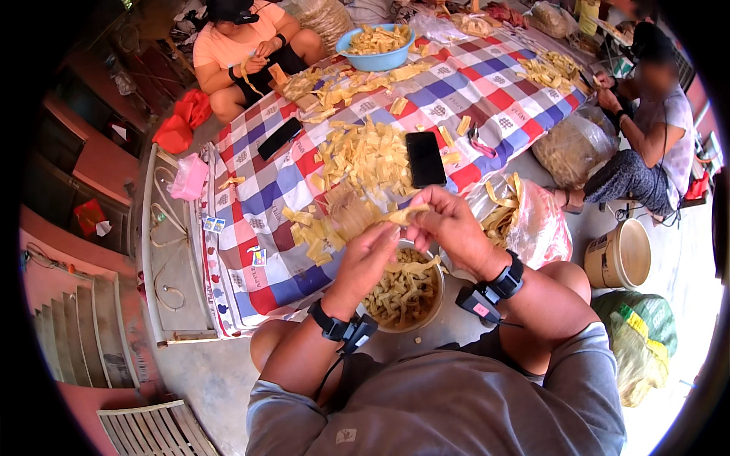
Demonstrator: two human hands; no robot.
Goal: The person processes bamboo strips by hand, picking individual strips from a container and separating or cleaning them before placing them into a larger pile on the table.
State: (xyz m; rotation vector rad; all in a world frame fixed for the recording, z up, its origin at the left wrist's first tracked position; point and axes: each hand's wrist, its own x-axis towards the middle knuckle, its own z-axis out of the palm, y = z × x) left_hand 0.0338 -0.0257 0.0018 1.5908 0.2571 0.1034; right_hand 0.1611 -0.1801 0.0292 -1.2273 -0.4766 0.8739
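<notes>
Yellow strip [401, 216], pinched in right fingers [431, 218], left fingers [380, 242] at its end, grip unclear

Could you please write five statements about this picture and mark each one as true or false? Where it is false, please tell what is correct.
1. The right hand pinches a yellow strip. True.
2. The blue basin is empty. False: the blue basin holds yellow pieces.
3. Two black phones lie on the checked tablecloth. True.
4. The pink container stands right of both phones. False: the pink container is left of them.
5. A round bowl holds more yellow strips. True.
</notes>
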